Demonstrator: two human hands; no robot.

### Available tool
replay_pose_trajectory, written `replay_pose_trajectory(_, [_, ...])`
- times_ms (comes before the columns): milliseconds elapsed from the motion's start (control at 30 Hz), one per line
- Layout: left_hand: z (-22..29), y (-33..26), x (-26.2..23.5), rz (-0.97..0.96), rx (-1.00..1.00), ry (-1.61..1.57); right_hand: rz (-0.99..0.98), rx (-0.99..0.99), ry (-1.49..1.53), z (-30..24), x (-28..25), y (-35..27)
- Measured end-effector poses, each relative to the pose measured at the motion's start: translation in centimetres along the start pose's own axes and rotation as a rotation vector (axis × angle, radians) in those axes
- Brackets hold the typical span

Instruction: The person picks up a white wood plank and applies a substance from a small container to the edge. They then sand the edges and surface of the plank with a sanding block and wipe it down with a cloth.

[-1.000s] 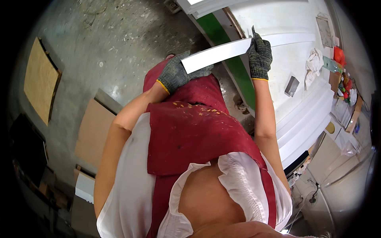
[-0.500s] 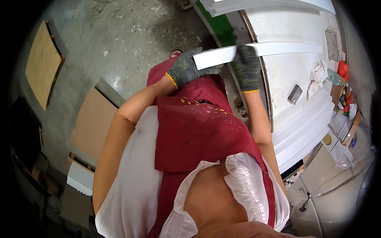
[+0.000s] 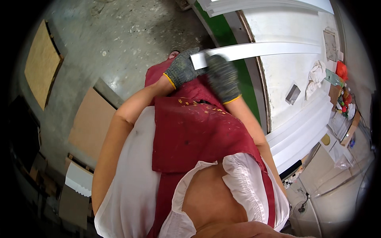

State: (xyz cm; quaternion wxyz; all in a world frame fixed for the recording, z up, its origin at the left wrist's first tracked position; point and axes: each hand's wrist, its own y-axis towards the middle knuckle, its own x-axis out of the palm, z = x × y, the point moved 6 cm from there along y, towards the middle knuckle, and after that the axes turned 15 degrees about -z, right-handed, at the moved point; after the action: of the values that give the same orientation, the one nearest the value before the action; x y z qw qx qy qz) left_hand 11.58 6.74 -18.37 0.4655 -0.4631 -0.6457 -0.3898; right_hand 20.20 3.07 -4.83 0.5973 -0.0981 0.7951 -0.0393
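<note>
A long white strip (image 3: 258, 50) runs from in front of my body across to the white worktable on the right. My left hand (image 3: 182, 68), in a dark grey knitted glove with a yellow cuff, grips the strip's near left end from below. Beside it, my right hand (image 3: 223, 78), in a matching glove, is closed against the strip close to that end. Motion blurs the right glove, and whatever its fingers hold is hidden.
The white worktable (image 3: 285, 79) bears stacked white strips (image 3: 301, 137), more strips (image 3: 270, 4) at its far end, a small grey block (image 3: 293, 94) and a crumpled white cloth (image 3: 316, 77). Wooden boards (image 3: 43, 65) and a tan panel (image 3: 93, 123) stand on the left.
My right hand has slid left along the strip, from near the table edge to beside my left hand. The left hand keeps its grip, and the strip has barely shifted.
</note>
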Motion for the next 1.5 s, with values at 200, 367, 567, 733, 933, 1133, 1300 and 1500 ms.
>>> replay_pose_trajectory(200, [0.4, 0.2, 2.7, 0.113, -0.022, 0.989, 0.027, 0.108, 0.035, 3.8, -1.5, -1.3])
replay_pose_trajectory(367, [0.8, 0.1, 4.1, 0.198, -0.245, 1.365, 0.168, 0.431, 0.079, 15.2, -2.6, -3.3])
replay_pose_trajectory(567, [1.7, -0.5, 3.3, 0.273, -0.087, 1.278, -0.081, -0.005, 0.093, -2.1, 0.9, -0.1])
replay_pose_trajectory(733, [0.2, 0.9, 6.1, 0.321, 0.004, 0.546, 0.295, 0.215, -0.049, 12.6, -1.8, -3.5])
replay_pose_trajectory(933, [0.4, 1.5, 7.6, 0.220, -0.081, 0.971, 0.255, 0.500, 0.140, 18.1, -2.8, -4.5])
replay_pose_trajectory(1133, [0.4, 1.6, 9.3, 0.252, -0.280, 1.485, 0.075, 0.127, -0.105, 5.1, 0.2, -1.6])
replay_pose_trajectory(1300, [0.5, 1.3, 8.0, 0.190, -0.123, 1.195, 0.327, 0.617, 0.076, 26.1, -4.7, -6.7])
replay_pose_trajectory(1500, [0.5, 2.3, 10.7, 0.377, -0.174, 1.693, 0.453, 0.757, 0.142, 31.4, -6.3, -10.3])
